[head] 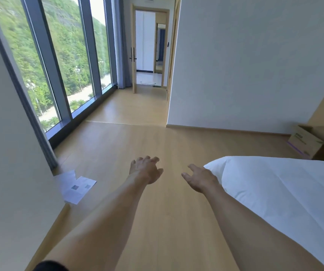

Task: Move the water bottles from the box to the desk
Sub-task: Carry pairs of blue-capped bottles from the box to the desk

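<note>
Both arms reach forward over the wooden floor (118, 145). The left hand (146, 170) and right hand (200, 179) hold nothing, fingers loosely spread. The box (312, 140), open cardboard, sits on the floor by the wall at far right, beyond the white bed (284, 188) and well apart from both hands; its contents cannot be seen. Papers (77, 185) lie on the floor at left, near the window (59, 61).

2 bare forearms are seen, uncovered from elbow to wrist. A dark, black-looking sleeve edge (49, 266) is seen at the upper end of the left arm. No ring, watch or glove is worn on the left hand (145, 170) or right hand (200, 179).
</note>
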The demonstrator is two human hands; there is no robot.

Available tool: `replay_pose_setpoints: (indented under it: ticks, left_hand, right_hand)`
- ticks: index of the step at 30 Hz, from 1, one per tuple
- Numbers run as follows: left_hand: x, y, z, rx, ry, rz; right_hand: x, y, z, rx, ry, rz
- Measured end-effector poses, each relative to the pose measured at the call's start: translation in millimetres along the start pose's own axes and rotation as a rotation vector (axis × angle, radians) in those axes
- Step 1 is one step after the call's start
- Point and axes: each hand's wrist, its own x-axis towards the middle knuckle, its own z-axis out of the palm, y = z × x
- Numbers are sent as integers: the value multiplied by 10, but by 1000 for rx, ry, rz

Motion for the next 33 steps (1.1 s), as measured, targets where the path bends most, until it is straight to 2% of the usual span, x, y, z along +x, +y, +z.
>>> replay_pose_setpoints:
  ticks: [10, 18, 24, 33]
  left_hand:
    - [2117, -101, 45, -34, -44, 103]
    - [3787, -131, -275, -31, -89, 218]
    - [4636, -26, -261, -38, -116, 282]
    - [6021, 339, -366, 12, -111, 334]
  right_hand:
    - [1759, -46, -204, 2, 20, 131]
    - [3089, -296, -629, 32, 33, 255]
    - [3799, -240, -761, 62, 36, 354]
    - [5283, -69, -917, 75, 43, 358]
